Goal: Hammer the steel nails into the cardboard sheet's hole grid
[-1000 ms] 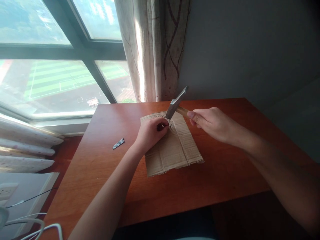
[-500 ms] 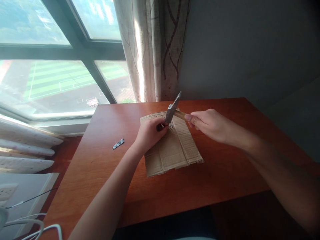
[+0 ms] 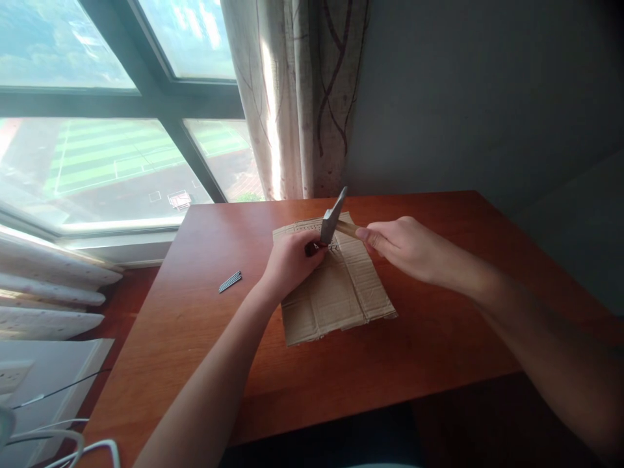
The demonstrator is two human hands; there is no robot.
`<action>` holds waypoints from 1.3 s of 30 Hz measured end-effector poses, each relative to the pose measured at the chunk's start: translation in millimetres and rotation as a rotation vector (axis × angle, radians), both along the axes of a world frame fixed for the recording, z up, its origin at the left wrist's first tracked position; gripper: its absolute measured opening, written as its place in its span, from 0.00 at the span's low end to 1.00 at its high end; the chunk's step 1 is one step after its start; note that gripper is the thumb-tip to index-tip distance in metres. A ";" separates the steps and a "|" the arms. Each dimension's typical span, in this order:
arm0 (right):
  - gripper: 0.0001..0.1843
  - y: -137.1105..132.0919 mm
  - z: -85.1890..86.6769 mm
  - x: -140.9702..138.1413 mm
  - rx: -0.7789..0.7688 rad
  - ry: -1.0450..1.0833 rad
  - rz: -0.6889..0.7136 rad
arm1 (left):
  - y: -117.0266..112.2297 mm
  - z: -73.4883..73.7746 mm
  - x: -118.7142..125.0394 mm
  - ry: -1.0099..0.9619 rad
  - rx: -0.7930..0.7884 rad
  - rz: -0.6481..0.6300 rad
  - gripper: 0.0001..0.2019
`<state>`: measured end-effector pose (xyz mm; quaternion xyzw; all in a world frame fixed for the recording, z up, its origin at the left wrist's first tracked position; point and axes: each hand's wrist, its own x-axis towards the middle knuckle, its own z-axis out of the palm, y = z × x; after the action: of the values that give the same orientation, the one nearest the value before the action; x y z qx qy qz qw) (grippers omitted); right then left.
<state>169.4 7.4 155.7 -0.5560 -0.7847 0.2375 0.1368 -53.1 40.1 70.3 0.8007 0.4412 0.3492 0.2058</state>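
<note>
My right hand (image 3: 397,244) grips the wooden handle of a hammer (image 3: 331,218). The hammer's steel head is tilted, its lower face right at the fingertips of my left hand (image 3: 292,257). Those left fingers are pinched together on the upper part of a brown cardboard sheet (image 3: 336,292); whatever they hold is hidden by the fingers and hammer head. Small holes or dark marks dot the cardboard around the fingertips. Left of my left hand, several nails (image 3: 230,281) lie side by side in a small bunch.
The cardboard lies on a reddish-brown wooden table (image 3: 195,351). Behind it hang a patterned curtain (image 3: 273,97) and a grey wall (image 3: 463,110). A large window (image 3: 117,156) is at the left. White cables (image 3: 104,445) loop near the lower-left corner.
The hammer head has dropped slightly and shifted a little left, with my right hand following. My left hand, the cardboard and the bunch of nails stay where they were.
</note>
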 end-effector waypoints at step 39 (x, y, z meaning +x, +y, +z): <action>0.31 2.5 -19.8 2.4 -0.023 0.040 0.001 | 0.7 -2.5 -1.8 -0.065 -0.073 0.013 0.11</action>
<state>171.8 9.9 135.9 -0.5525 -0.7792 0.2574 0.1459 -54.9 40.8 67.9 0.7781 0.4520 0.3598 0.2467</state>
